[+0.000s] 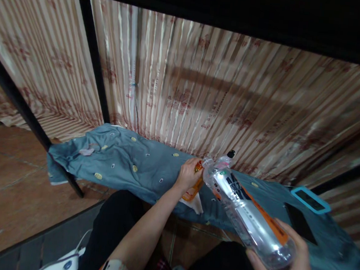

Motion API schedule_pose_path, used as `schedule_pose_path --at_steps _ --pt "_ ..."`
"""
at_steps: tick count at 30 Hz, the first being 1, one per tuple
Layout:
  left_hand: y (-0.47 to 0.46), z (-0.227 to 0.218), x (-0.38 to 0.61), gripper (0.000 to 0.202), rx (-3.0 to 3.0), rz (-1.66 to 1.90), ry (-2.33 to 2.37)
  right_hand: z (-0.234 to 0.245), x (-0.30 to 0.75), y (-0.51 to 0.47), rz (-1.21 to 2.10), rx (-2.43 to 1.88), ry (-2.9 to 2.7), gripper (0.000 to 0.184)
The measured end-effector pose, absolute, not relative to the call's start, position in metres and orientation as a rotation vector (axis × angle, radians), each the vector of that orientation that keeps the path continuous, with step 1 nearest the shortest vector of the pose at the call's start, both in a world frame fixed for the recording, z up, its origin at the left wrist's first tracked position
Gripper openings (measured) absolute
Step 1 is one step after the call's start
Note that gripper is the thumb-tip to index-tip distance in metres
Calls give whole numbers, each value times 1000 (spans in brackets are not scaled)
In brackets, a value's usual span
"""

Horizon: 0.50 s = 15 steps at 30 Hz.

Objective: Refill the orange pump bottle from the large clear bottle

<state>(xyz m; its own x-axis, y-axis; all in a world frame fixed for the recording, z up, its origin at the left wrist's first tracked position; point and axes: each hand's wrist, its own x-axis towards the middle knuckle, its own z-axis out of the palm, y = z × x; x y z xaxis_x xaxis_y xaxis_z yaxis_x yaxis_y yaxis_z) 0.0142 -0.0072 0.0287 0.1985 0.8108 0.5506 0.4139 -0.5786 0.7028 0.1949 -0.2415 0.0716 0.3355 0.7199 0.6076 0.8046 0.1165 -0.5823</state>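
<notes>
Half the orange bottle hides behind left hand.

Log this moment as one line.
left hand: grips small orange bottle on blue cloth | right hand: holds clear bottle tilted, neck toward the small one | nearby: cyan-cased phone

1. Ahead of you hangs a striped curtain, cream and reddish-brown with faded red motifs, filling the whole back of your view.
2. Black metal posts cross it on your left, one nearly upright, one slanting down to the floor.
3. A dark beam spans the top edge.
4. The floor on your left is reddish-brown tile with pale joints.
5. A blue-grey cloth with small yellow and white spots lies spread along the curtain's foot.
6. The light is dim and warm, brightest on the curtain's left folds.
</notes>
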Motion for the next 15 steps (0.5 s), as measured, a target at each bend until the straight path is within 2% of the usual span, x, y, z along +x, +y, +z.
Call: schedule_pose_path --at_steps 11,15 --pt "-5 26 15 23 2096 1342 1164 67 198 -242 -95 -1651 -1367 91" --pt "-4 25 15 24 2087 1357 1160 70 192 -243 -91 -1653 -1367 89"
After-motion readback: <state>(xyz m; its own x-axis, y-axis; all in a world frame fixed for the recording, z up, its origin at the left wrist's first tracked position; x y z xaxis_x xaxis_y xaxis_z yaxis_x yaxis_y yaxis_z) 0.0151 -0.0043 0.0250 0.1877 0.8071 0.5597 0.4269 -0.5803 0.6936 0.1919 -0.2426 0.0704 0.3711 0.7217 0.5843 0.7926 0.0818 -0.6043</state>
